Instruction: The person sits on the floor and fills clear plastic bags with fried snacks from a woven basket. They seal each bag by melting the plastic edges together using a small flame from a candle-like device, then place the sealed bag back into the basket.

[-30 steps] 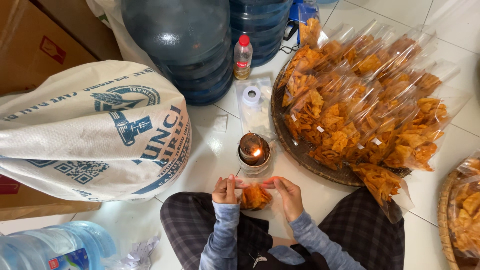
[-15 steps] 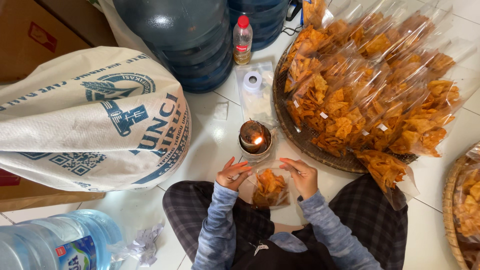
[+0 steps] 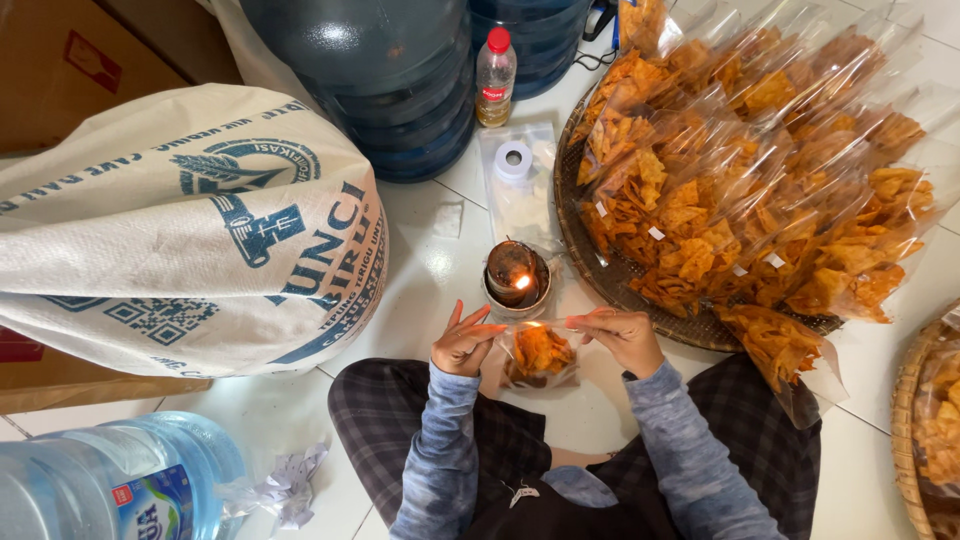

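While sitting over a lit candle (image 3: 515, 275), pinching a chip bag (image 3: 540, 352) taut between left hand (image 3: 463, 340) and right hand (image 3: 625, 335), bag's top edge blurring against flame

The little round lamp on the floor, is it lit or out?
Lit: a small bright flame glows at the round lamp, just ahead of the clear plastic snack bag.

This looks like a home snack-packing spot on a white tiled floor (image 3: 440, 270). A woven tray (image 3: 600, 270) at far right is piled with clear bags of orange chips (image 3: 740, 190). A lit candle (image 3: 516, 275) burns in the middle, a large printed sack (image 3: 190, 230) lies left, and water jugs (image 3: 370, 70) stand far.
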